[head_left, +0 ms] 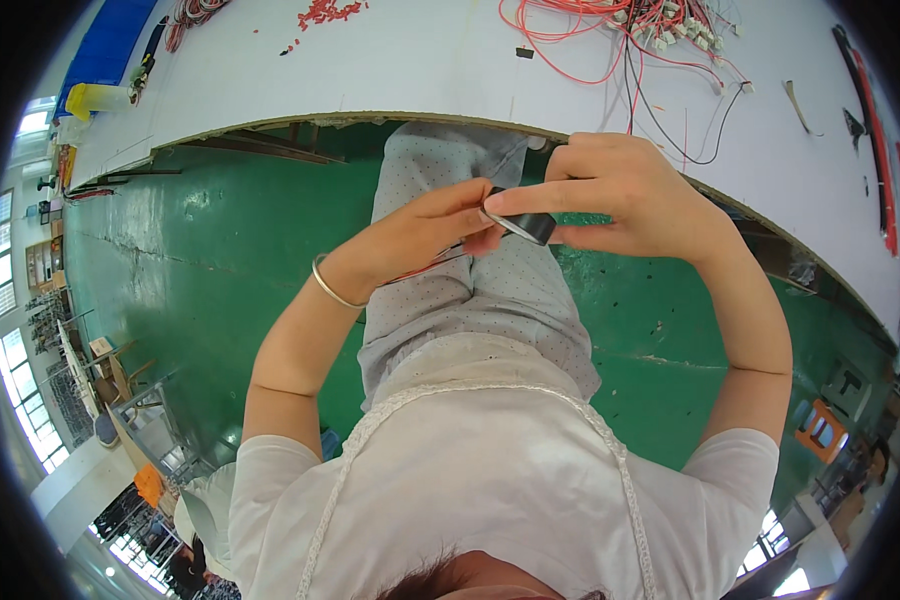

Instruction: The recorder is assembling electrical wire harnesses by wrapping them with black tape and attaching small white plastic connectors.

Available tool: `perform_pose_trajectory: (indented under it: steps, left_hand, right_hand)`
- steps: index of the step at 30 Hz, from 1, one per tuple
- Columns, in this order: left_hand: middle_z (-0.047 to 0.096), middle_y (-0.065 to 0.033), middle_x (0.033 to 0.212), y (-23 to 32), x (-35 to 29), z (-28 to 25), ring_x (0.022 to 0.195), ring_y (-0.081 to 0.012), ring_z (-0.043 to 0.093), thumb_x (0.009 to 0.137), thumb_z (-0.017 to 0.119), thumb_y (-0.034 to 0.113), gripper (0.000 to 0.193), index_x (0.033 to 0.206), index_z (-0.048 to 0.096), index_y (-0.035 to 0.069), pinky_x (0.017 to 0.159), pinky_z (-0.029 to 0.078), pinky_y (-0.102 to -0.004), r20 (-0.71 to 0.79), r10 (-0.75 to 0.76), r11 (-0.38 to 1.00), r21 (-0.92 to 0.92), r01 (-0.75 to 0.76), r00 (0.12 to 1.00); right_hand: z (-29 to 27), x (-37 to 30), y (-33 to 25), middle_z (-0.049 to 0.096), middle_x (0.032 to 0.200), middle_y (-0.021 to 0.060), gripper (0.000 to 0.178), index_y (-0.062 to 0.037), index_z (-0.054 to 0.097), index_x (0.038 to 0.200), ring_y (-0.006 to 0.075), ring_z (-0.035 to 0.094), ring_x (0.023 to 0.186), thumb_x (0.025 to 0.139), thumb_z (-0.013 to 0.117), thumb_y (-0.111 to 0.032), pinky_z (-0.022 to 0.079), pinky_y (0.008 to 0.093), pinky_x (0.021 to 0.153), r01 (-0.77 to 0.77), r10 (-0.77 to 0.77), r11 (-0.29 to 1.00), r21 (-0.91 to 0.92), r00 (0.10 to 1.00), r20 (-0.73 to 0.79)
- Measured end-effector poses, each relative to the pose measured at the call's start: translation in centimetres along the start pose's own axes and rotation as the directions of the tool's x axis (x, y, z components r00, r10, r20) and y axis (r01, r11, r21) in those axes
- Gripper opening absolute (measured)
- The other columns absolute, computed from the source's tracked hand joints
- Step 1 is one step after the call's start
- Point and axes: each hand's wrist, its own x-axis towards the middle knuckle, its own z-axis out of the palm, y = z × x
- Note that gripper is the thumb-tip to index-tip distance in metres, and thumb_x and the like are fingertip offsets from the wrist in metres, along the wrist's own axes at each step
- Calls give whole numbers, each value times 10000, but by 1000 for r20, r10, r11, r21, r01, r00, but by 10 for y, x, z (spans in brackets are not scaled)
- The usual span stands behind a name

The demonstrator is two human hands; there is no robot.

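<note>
Both of my hands meet in front of me, above my lap and just short of the table edge. My left hand (pixel 435 235) is closed in a pinch, and thin red and black wires (pixel 425 268) run out from under its fingers towards the wrist. Between the hands is a black roll of tape (pixel 532 228) with a pale edge, tilted. My right hand (pixel 630 195) grips this roll, its index finger reaching across to the left fingertips. My fingers hide where the wires and the tape meet.
On the white table (pixel 410 70) lie a tangle of red wires with white connectors (pixel 670 30), small red pieces (pixel 328 12), and a yellow container (pixel 95 100). Red-and-black long tools (pixel 875 150) lie at the right. An orange stool (pixel 822 432) stands on the green floor.
</note>
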Motion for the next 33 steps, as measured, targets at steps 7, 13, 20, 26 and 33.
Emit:
perform_pose_trajectory:
  steps: [7,13,20,26,33]
  left_hand:
    - [569,47,831,28,-2,12,770,-49,499,953,628,179,142,940,574,48,738,418,-219,-218,-119,992,-71,105,969]
    - [568,1,712,23,-1,26,605,-80,523,792,802,129,271,843,545,63,551,432,-220,-287,331,754,653,-69,899]
    - [541,-29,665,-2,7,37,498,-146,493,794,790,124,231,815,570,57,426,375,-272,-151,735,345,922,-174,661]
    - [540,-19,678,-6,5,32,496,-142,491,805,763,74,163,860,613,45,432,378,-264,82,809,-23,994,-109,582]
    - [430,12,652,-10,10,36,541,-84,450,846,698,92,107,878,596,93,450,354,-223,111,831,-80,993,-81,544]
  right_hand:
    - [-10,-1,-3,612,809,58,472,-156,651,1255,227,562,713,786,647,-202,465,333,697,-281,275,815,506,957,90]
    - [12,15,3,539,674,105,570,-12,675,999,228,521,669,931,523,-557,434,336,657,-715,651,670,200,696,304]
    - [24,18,16,545,648,81,562,-14,661,816,191,502,629,899,542,-557,422,330,612,-726,708,638,258,684,174]
    - [16,19,12,498,617,29,503,-11,634,844,141,433,575,916,593,-507,404,301,570,-725,706,537,431,666,241]
    - [20,18,11,557,665,20,524,-4,625,894,87,496,638,884,657,-527,407,267,592,-758,738,516,400,630,243]
